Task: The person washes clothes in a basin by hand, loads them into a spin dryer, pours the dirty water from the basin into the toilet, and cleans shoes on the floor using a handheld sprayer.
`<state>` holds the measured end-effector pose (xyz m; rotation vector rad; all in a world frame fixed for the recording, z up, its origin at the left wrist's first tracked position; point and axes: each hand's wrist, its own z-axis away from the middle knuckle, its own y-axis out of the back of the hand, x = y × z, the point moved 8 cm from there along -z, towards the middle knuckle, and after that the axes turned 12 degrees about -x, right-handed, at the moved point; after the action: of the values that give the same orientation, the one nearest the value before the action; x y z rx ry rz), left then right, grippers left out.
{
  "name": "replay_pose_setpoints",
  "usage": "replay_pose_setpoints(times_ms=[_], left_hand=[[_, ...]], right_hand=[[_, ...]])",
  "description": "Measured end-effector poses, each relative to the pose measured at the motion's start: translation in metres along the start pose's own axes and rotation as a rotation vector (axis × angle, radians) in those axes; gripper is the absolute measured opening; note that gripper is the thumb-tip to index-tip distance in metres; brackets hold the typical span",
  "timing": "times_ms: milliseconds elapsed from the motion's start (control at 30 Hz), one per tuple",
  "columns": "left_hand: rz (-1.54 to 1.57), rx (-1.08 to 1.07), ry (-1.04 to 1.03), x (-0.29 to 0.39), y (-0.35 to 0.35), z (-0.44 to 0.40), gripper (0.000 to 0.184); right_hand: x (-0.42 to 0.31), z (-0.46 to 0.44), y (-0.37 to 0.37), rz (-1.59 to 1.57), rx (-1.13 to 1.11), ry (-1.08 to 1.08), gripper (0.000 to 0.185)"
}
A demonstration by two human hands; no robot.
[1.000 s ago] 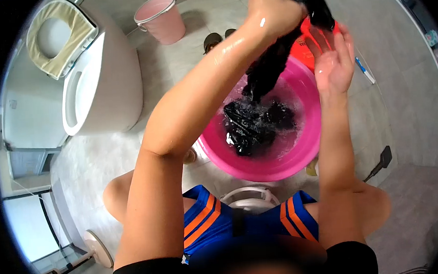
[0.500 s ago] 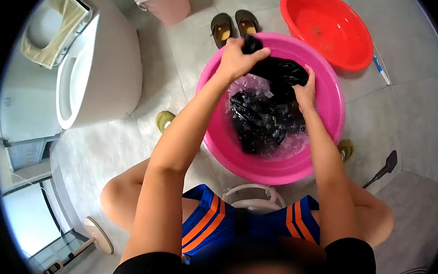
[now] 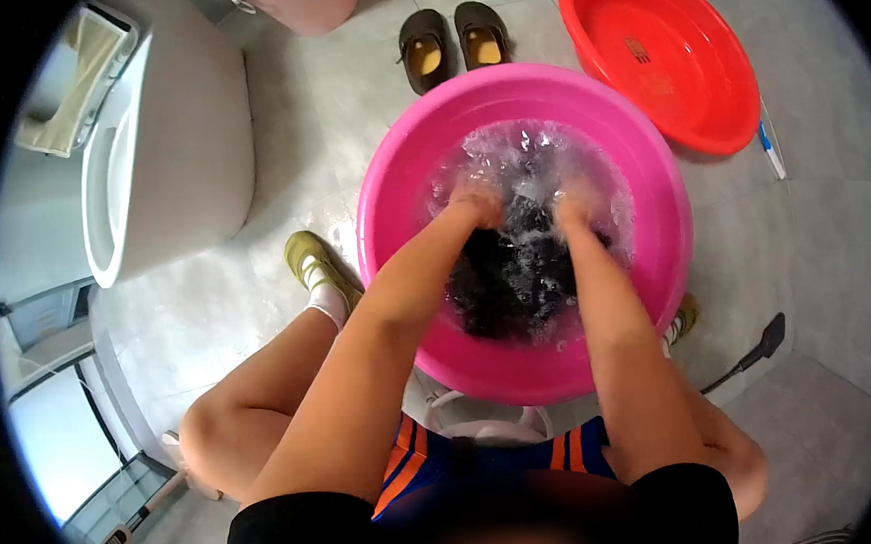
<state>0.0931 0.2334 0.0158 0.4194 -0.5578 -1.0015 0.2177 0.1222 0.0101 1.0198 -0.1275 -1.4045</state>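
Note:
A large pink basin (image 3: 665,248) on the floor in front of me holds sudsy water and black wet cloth (image 3: 501,288), whose exact kind I cannot make out. My left hand (image 3: 479,201) is down in the water at the cloth's far left edge. Opposite it, my right hand (image 3: 573,204) dips in at the far right edge of the cloth. Splashing water and motion blur hide the fingers of both hands, so their grip does not show.
Beyond the basin stands a pair of dark clogs (image 3: 454,49). A red basin (image 3: 688,77) touches or nearly touches the pink one at the far right. At left is a white toilet (image 3: 188,138), with a pink bucket (image 3: 304,3) behind. A dark-headed brush (image 3: 759,347) lies at right.
Both hands have gone down from above the basin into the water. The black cloth they held up is now down in the water, which splashes around them.

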Motion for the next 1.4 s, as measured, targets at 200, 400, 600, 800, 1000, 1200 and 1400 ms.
replay_pose_setpoints(times_ms=[200, 400, 600, 800, 1000, 1200, 1400], left_hand=[[0.199, 0.53, 0.221, -0.013, 0.043, 0.093, 0.04], [0.156, 0.82, 0.241, -0.011, 0.071, 0.167, 0.039], [0.42, 0.899, -0.175, 0.027, 0.08, 0.152, 0.119], [0.279, 1.454, -0.329, 0.034, 0.105, 0.104, 0.053], [2.302, 0.708, -1.196, 0.052, 0.145, 0.138, 0.022], [2.693, 0.159, -1.241, 0.096, 0.108, 0.139, 0.032], [1.732, 0.824, -0.767, 0.034, 0.072, 0.125, 0.033]], right_hand=[[-0.02, -0.011, -0.008, 0.687, -0.109, 0.158, 0.032], [-0.05, 0.035, 0.04, -0.76, -0.128, 0.387, 0.046], [-0.133, 0.15, 0.126, -1.398, -0.478, 0.809, 0.042], [-0.193, 0.249, 0.18, -1.554, -0.719, 1.178, 0.039], [-0.131, 0.203, 0.162, -1.951, -0.263, 0.859, 0.028], [-0.09, 0.157, 0.037, -1.929, -0.38, 0.274, 0.073], [-0.116, 0.181, 0.085, -2.035, -0.389, 0.585, 0.062]])
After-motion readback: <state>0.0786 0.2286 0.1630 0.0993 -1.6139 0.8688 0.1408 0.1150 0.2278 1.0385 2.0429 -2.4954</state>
